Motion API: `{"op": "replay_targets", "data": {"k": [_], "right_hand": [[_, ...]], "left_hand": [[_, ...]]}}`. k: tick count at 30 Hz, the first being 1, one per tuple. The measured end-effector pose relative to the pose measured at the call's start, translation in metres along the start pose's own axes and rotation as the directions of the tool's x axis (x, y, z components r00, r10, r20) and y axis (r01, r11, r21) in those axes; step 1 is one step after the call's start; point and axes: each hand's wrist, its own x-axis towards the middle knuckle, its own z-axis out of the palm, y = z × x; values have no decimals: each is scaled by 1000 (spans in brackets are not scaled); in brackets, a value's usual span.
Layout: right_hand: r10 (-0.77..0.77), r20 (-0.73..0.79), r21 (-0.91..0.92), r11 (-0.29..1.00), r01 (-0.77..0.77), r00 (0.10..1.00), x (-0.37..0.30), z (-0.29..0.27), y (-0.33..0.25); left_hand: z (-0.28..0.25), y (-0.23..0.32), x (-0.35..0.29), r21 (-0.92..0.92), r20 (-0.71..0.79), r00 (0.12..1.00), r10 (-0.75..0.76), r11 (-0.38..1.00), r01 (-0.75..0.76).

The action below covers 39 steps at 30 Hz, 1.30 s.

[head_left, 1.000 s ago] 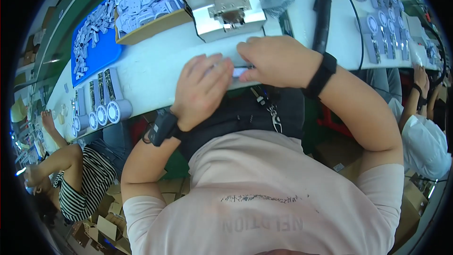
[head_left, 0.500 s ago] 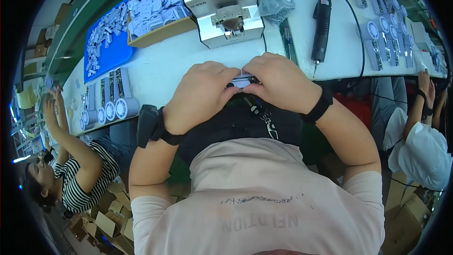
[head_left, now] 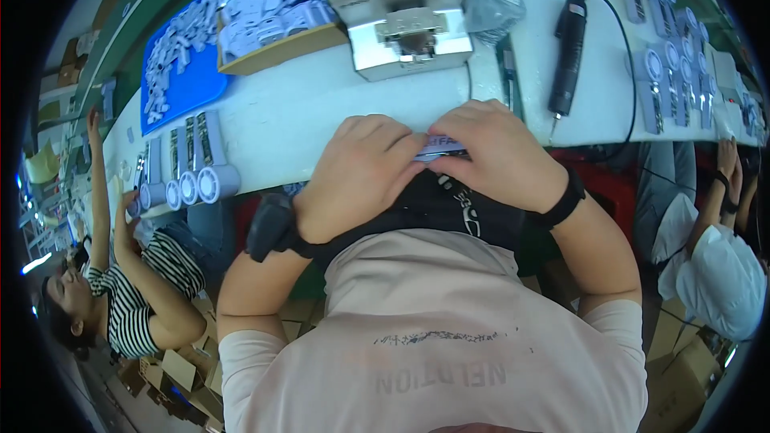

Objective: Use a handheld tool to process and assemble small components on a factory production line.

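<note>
Between my two hands, at the front edge of the white bench, is a pale lavender plastic piece [head_left: 443, 145] with dark print on it. My left hand [head_left: 362, 167] is closed on its left end, thumb below and fingers over the top. At the other end my right hand [head_left: 499, 154] grips it with thumb and fingers. Much of the piece is hidden by my fingers, so its full shape does not show. Handheld fan bodies [head_left: 210, 180] with bared circuit boards lie in a row to the left.
A silver machine [head_left: 413, 40] stands beyond my hands. Left of it are a carton [head_left: 281, 50] of lavender parts and a blue tray [head_left: 210, 84]. A black electric screwdriver [head_left: 568, 56] and more fan bodies [head_left: 651, 72] lie right. Co-workers sit on both sides.
The held piece has turned, so its printed lavender face shows where a dark strip showed before. The bench has shifted slightly in view. The left co-worker's arms have moved apart.
</note>
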Motion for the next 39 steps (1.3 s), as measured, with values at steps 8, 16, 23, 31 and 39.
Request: {"op": "replay_targets", "data": {"k": [8, 16, 23, 31, 39], "right_hand": [[238, 195, 135, 954, -266, 952, 18, -14, -7], [228, -65, 169, 962, -215, 971, 29, -32, -55], [-158, 183, 112, 984, 139, 970, 124, 14, -97], [-493, 111, 3, 868, 496, 863, 247, 132, -121], [-581, 116, -250, 768, 590, 805, 269, 168, -126]], "left_hand": [[15, -14, -4, -39, -2, 1000, -23, 999, 23], [-60, -15, -67, -17, -141, 976, -165, 986, 164], [-192, -127, -231, -328, -640, 347, -685, 652, 684], [-180, -194, -296, 149, -664, 456, -592, 493, 857], [-168, -222, -301, 106, -504, 505, -701, 529, 842]]}}
